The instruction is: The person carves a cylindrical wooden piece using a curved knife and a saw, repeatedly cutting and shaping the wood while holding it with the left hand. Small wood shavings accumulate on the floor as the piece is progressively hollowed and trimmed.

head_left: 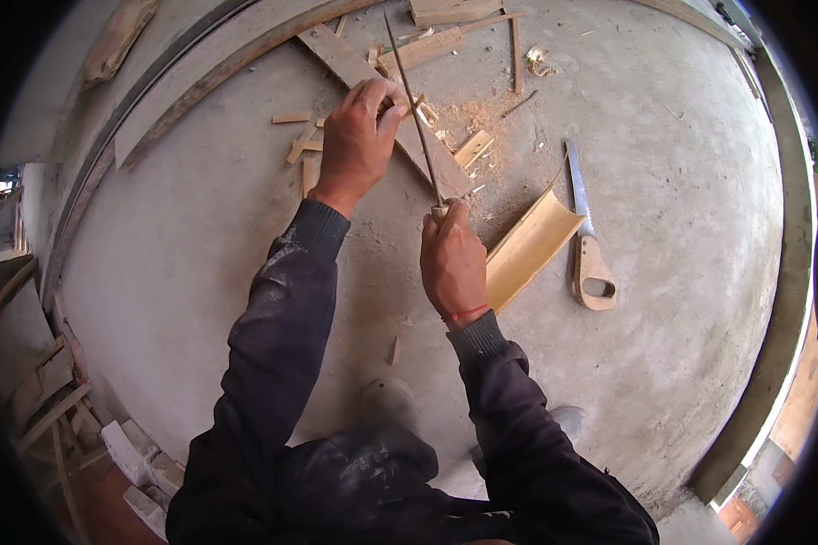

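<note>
My right hand (pixel 454 259) is wrapped round the light wooden handle of a long, thin, dark blade, which looks like a knife seen edge-on (pixel 415 118). The blade points up and away, its tip at the far side. Close to the left of the blade, my left hand (pixel 362 136) is closed, thumb and fingers pinched together; whether it holds anything is hidden. Beneath the blade, a flat wooden board (pixel 336 56) lies slantwise on the floor. A split half of bamboo (pixel 532 245) rests just right of my right hand, hollow side up.
A handsaw (pixel 583 218) with a wooden handle lies right of the bamboo. Cut bamboo pieces (pixel 474 147), sawdust (pixel 482 116) and thin strips (pixel 516 54) are scattered around the board. Grey concrete floor (pixel 682 218) spreads to a raised edge (pixel 777 300) at right. Bricks (pixel 132 454) sit lower left.
</note>
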Demonstrator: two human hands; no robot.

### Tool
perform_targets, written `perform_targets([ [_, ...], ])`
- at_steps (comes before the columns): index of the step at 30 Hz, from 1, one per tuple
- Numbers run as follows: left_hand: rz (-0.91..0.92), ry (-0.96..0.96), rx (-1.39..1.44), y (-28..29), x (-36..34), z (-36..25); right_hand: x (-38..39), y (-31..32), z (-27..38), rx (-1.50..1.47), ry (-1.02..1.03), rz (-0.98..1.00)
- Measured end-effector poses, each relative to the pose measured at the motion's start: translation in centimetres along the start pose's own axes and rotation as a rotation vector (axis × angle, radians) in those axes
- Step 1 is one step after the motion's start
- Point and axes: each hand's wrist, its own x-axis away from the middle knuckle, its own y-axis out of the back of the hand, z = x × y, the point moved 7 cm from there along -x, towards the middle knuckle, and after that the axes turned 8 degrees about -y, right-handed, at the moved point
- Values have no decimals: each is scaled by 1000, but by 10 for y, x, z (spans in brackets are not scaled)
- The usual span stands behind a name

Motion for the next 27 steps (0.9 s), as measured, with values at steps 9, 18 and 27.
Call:
perform_targets([
  [9,105,-16,-111,-15,20,25,-8,-39,-31,76,-78,91],
  [18,-253,362,500,20,43,47,1,-38,-45,-94,-118,-66],
  [27,98,-30,-46,-29,95,19,32,-4,-48,-87,-122,-76],
])
